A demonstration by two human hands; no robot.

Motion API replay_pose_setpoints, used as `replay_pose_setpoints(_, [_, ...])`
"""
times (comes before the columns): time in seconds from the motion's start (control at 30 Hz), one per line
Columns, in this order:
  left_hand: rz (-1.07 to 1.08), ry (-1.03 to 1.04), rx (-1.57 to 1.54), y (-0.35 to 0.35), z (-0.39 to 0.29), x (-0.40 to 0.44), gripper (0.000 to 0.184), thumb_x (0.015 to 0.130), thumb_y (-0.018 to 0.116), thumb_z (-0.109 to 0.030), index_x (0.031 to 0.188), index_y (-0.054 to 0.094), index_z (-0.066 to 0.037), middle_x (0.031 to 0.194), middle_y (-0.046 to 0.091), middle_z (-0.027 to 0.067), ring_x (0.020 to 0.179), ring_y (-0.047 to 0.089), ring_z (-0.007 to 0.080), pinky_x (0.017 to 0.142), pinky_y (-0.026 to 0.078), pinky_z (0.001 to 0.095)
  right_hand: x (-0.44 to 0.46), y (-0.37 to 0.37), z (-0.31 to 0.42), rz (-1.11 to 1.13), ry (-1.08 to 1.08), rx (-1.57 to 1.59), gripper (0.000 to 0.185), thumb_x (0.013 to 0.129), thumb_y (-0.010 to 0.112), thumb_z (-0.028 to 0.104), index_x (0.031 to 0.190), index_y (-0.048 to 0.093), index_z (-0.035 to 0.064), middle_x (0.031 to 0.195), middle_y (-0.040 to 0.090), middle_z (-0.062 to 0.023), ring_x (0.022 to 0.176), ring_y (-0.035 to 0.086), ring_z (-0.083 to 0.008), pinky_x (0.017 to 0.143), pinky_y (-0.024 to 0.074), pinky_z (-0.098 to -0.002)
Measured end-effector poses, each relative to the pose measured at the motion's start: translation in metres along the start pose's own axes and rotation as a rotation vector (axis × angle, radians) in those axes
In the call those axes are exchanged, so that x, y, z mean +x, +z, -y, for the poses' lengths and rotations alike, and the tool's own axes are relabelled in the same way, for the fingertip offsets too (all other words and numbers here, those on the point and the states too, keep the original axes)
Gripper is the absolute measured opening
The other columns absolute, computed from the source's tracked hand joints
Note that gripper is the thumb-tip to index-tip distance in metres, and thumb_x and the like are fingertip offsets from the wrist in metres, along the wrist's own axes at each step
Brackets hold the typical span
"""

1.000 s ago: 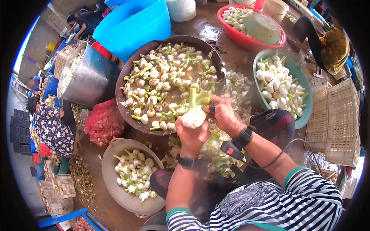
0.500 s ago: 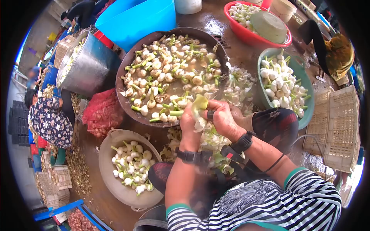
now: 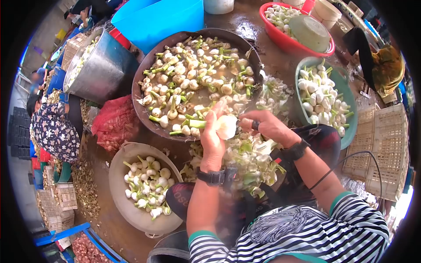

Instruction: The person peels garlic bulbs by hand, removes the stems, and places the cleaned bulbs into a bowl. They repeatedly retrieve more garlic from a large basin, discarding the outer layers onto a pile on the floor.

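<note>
My left hand [image 3: 212, 142] is closed around a garlic bulb [image 3: 226, 127], whose cut green stem sticks out to the left. The bulb's surface looks white and smooth. Just right of it, my right hand [image 3: 268, 128] is closed, its fingertips close to the bulb. A small dark piece shows at its fingers, too small to name. Beyond both hands stands a wide dark pan [image 3: 136, 87] of cloudy water and unpeeled garlic bulbs with short stems. Loose garlic peels [image 3: 250, 162] lie in a heap below my hands.
Cleaner white bulbs fill a grey basin [image 3: 120, 193] at left and a green basin [image 3: 351, 127] at right. Around stand a red basin [image 3: 302, 49], a blue tub [image 3: 160, 22], a metal pot [image 3: 103, 74], a red mesh sack [image 3: 115, 122] and wicker baskets [image 3: 386, 149]. A person [image 3: 57, 131] sits at left.
The peel that hung between my hands is off the bulb, which now shows bare and white. My right hand has moved right, away from my left hand.
</note>
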State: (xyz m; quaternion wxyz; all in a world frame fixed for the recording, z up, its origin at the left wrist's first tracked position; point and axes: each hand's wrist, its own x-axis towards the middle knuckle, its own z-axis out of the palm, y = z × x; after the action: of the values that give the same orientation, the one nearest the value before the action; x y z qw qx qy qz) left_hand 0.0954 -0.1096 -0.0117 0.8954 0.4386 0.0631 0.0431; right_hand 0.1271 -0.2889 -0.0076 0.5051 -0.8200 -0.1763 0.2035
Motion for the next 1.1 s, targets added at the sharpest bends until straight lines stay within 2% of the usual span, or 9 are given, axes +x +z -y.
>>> replay_pose_setpoints(0.07, [0.048, 0.108, 0.194, -0.003, 0.008, 0.003, 0.047, 0.096, 0.039, -0.03, 0.127, 0.046, 0.005, 0.129, 0.049, 0.0173, 0.118, 0.048, 0.0271, 0.102, 0.037, 0.0373, -0.005, -0.006, 0.049, 0.031, 0.093, 0.294, 0.029, 0.086, 0.059, 0.02, 0.109, 0.061, 0.0022, 0.091, 0.066, -0.0162, 0.079, 0.063, -0.0225, 0.071, 0.0488, -0.0335])
replay_pose_setpoints(0.1, [0.052, 0.167, 0.349, -0.001, 0.008, 0.003, 0.045, 0.096, 0.04, -0.026, 0.126, 0.047, 0.006, 0.128, 0.051, 0.0169, 0.118, 0.047, 0.0254, 0.102, 0.035, 0.0365, -0.001, 0.0, 0.042, 0.029, -0.122, 0.049, 0.033, 0.086, 0.062, 0.022, 0.112, 0.059, 0.0025, 0.088, 0.066, -0.0122, 0.075, 0.06, -0.0142, 0.071, 0.0478, -0.0292])
replay_pose_setpoints(0.23, [0.014, 0.304, 0.573, 0.008, 0.004, -0.005, 0.036, 0.095, 0.046, -0.018, 0.121, 0.052, 0.006, 0.121, 0.056, 0.0153, 0.112, 0.051, 0.0198, 0.097, 0.037, 0.0319, -0.005, 0.021, 0.051, -0.171, -0.176, -0.456, 0.018, 0.079, 0.057, 0.005, 0.096, 0.062, 0.004, 0.079, 0.063, -0.0174, 0.076, 0.061, -0.0348, 0.065, 0.0475, -0.0401])
replay_pose_setpoints(0.5, [0.027, 0.254, 0.413, 0.01, -0.001, -0.008, 0.037, 0.094, 0.047, -0.02, 0.121, 0.052, 0.005, 0.113, 0.059, 0.014, 0.103, 0.054, 0.018, 0.089, 0.042, 0.0306, -0.009, 0.029, 0.049, -0.323, -0.238, -0.326, 0.018, 0.074, 0.05, -0.004, 0.088, 0.06, 0.003, 0.075, 0.061, -0.0189, 0.072, 0.06, -0.0378, 0.062, 0.048, -0.0405])
replay_pose_setpoints(0.6, [-0.013, 0.275, 0.283, 0.013, 0.001, -0.004, 0.038, 0.095, 0.046, -0.023, 0.119, 0.054, 0.005, 0.106, 0.06, 0.0119, 0.095, 0.055, 0.0162, 0.084, 0.043, 0.0293, -0.005, 0.039, 0.045, -0.475, -0.277, -0.253, 0.017, 0.077, 0.05, -0.005, 0.09, 0.059, 0.0017, 0.072, 0.061, -0.0174, 0.07, 0.063, -0.0321, 0.062, 0.0483, -0.0377])
replay_pose_setpoints(0.77, [-0.19, -0.13, 0.438, -0.006, -0.003, 0.014, 0.044, 0.095, 0.043, -0.035, 0.11, 0.057, 0.004, 0.099, 0.062, 0.0093, 0.086, 0.06, 0.0175, 0.076, 0.047, 0.0279, 0.0, 0.036, 0.03, -0.317, -0.103, 0.339, 0.013, 0.085, 0.047, 0.001, 0.094, 0.057, 0.0001, 0.08, 0.062, -0.0122, 0.072, 0.063, -0.0244, 0.064, 0.0499, -0.0359])
replay_pose_setpoints(0.9, [-0.226, -0.323, -0.108, -0.003, 0.009, 0.013, 0.052, 0.092, 0.04, -0.045, 0.11, 0.054, 0.002, 0.096, 0.063, 0.0117, 0.075, 0.063, 0.0225, 0.067, 0.052, 0.0344, 0.002, 0.027, 0.037, -0.179, 0.105, 1.241, 0.015, 0.091, 0.042, 0.005, 0.098, 0.053, -0.0018, 0.084, 0.06, -0.0088, 0.071, 0.06, -0.0197, 0.064, 0.0491, -0.0323])
replay_pose_setpoints(1.0, [0.246, -0.311, -0.153, -0.001, -0.003, 0.008, 0.052, 0.091, 0.041, -0.047, 0.111, 0.053, 0.0, 0.095, 0.063, 0.0134, 0.071, 0.063, 0.0248, 0.065, 0.053, 0.0353, 0.004, 0.024, 0.011, 0.068, -0.143, 1.492, 0.014, 0.09, 0.044, 0.008, 0.098, 0.052, -0.0003, 0.087, 0.057, -0.0088, 0.077, 0.057, -0.0201, 0.072, 0.0485, -0.0361])
replay_pose_setpoints(1.1, [0.098, -0.194, -0.552, -0.015, 0.0, 0.012, 0.042, 0.091, 0.048, -0.041, 0.114, 0.052, -0.006, 0.1, 0.062, 0.0137, 0.077, 0.062, 0.0251, 0.064, 0.052, 0.0368, 0.008, 0.018, 0.003, 0.302, -0.289, 2.021, 0.015, 0.089, 0.045, 0.01, 0.098, 0.052, 0.0014, 0.09, 0.058, -0.0076, 0.081, 0.057, -0.0213, 0.074, 0.0477, -0.0378])
